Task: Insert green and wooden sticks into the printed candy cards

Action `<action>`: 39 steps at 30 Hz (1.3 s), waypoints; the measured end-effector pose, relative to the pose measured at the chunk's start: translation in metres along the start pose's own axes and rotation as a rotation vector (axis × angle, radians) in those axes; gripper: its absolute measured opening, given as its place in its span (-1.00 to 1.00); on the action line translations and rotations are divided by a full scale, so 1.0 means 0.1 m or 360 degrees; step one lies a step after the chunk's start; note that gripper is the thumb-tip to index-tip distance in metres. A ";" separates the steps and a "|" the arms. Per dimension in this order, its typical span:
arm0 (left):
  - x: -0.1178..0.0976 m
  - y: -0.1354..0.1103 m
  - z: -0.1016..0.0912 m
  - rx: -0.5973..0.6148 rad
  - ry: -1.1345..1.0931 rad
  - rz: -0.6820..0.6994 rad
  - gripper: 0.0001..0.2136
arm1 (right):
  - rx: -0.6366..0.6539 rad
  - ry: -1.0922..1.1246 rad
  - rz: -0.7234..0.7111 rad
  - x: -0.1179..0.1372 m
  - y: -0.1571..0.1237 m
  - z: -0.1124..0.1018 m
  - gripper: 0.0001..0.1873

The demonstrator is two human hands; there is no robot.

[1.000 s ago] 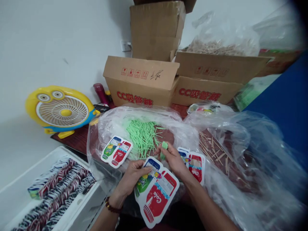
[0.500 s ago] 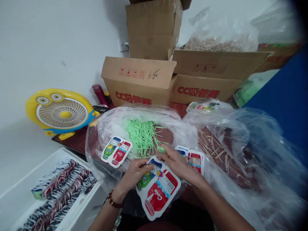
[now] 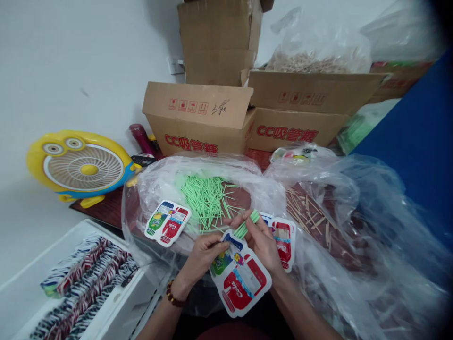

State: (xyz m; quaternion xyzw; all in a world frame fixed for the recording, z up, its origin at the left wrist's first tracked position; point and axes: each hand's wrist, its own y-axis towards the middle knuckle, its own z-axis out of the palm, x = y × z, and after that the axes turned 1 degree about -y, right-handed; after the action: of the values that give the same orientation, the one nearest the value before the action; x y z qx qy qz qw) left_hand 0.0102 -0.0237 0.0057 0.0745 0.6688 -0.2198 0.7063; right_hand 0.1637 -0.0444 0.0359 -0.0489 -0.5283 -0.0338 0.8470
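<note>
Small packing workspace, cardboard cartons (image 3: 198,120), white bin (image 3: 31,278) of printed packets (image 3: 88,283), green sticks (image 3: 203,200) heaped on plastic (image 3: 271,191)

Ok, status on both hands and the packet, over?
Left grip holding cola packet. Right grip on green sticks, by packet's top edge. Loose plastic nearby, not between them.

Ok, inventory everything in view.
Bottle-shaped packets: 3+, multicoloured, centre, left, right
Thin sticks: many, green, centre
Loose sticks: many, tan, right
Plastic sheeting: uncounted, transparent, around sticks
Cardboard boxes: 4+, brown, back
Plastic fan: one, yellow-blue, left
Cylindrical bottle: one, maroon, beside fan
Open tub: one, white, lower left
Plastic bags: 2+, transparent, back right
Flat panel: one, blue, right
Wall socket: one, white, back
Beaded bracelet: one, brown, left wrist
Left hand: one, holding packet
Right hand: one, holding green sticks
</note>
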 end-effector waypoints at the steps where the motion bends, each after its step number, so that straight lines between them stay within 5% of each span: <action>1: 0.00 0.01 0.00 0.0005 -0.0009 0.0000 -0.76 | 0.0054 -0.0002 0.0064 0.00 -0.01 -0.02 -0.79; 5: 0.01 0.04 0.00 0.0081 -0.0094 0.0001 -0.78 | 0.0317 0.0027 0.0308 0.05 -0.02 -0.10 -0.78; 9: 0.03 0.07 -0.02 0.0044 -0.0200 -0.0024 -0.76 | 0.0378 -0.0008 0.0170 0.18 0.02 -0.13 -0.70; 17: 0.05 0.16 -0.03 0.0012 -0.0430 -0.0071 -0.75 | 0.0727 -0.1346 -0.0272 0.36 0.12 -0.28 -0.60; 24: 0.06 0.23 0.02 0.0000 -0.0564 -0.0016 -0.77 | 0.0640 -0.1470 -0.0522 0.42 0.10 -0.36 -0.62; 39: -0.05 0.29 0.13 -0.0062 -0.0707 0.0169 -0.81 | 0.0658 -0.1621 -0.0261 0.60 0.22 -0.43 -0.75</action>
State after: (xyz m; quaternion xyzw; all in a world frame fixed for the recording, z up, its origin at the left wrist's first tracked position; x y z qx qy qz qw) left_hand 0.0339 -0.0022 0.0061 0.0457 0.4960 -0.1802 0.8482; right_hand 0.2306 -0.0277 0.0699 0.1494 -0.8687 0.0326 0.4712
